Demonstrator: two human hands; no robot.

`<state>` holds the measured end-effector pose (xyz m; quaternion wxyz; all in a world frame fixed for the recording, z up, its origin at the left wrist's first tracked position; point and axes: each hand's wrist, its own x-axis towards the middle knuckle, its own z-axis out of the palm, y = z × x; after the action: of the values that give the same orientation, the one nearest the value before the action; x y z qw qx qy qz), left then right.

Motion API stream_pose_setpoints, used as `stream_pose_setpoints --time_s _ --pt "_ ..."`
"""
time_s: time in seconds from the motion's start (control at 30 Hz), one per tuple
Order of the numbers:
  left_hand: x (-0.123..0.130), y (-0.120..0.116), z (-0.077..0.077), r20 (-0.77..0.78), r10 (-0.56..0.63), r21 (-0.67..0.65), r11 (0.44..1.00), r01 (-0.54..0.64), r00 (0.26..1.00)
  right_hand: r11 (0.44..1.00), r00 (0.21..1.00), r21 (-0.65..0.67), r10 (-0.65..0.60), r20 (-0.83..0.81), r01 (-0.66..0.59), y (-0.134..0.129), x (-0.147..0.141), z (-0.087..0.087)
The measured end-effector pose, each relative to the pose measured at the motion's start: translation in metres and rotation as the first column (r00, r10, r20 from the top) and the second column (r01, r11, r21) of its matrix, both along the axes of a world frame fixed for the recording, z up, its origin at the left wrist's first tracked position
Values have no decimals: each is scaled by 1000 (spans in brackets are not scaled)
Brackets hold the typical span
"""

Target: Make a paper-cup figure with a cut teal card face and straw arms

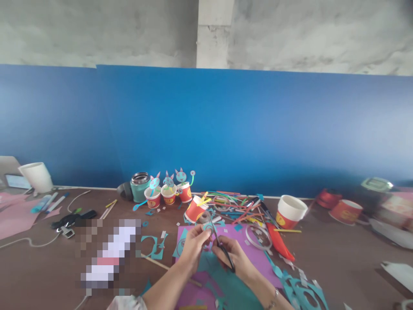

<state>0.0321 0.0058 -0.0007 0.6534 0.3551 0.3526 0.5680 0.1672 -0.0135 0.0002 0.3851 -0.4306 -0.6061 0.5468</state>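
Note:
My right hand (237,256) is closed round the black handles of a pair of scissors (229,259), whose blades point up and away from me. Pinched in my left hand (195,243) is a small light-blue paper piece (208,227), right beside the blades. Whether the blades touch the paper I cannot tell. Beneath both hands lie purple paper (258,262) and teal paper (240,286). Just beyond them a red and white paper cup (194,209) leans over with yellow strips on it. A roll of tape (202,217) seems to sit near my left fingertips.
Several cups with blue cat faces, one a paper cup (152,198), stand by a teal flask (139,189). Colourful pipe cleaners (232,206) lie heaped at the back. To the right are another cup (290,211), a red pouch (280,243) and cut teal scraps (300,292).

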Motion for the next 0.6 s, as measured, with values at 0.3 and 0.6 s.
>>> stream_pose_setpoints --time_s 0.3,0.6 --pt "0 1 -3 -13 19 6 1000 -18 1000 1000 999 -4 -14 44 15 -2 0 2" --pt "0 0 2 -23 -29 17 999 30 999 999 1000 -31 18 -15 -19 0 1 -1"
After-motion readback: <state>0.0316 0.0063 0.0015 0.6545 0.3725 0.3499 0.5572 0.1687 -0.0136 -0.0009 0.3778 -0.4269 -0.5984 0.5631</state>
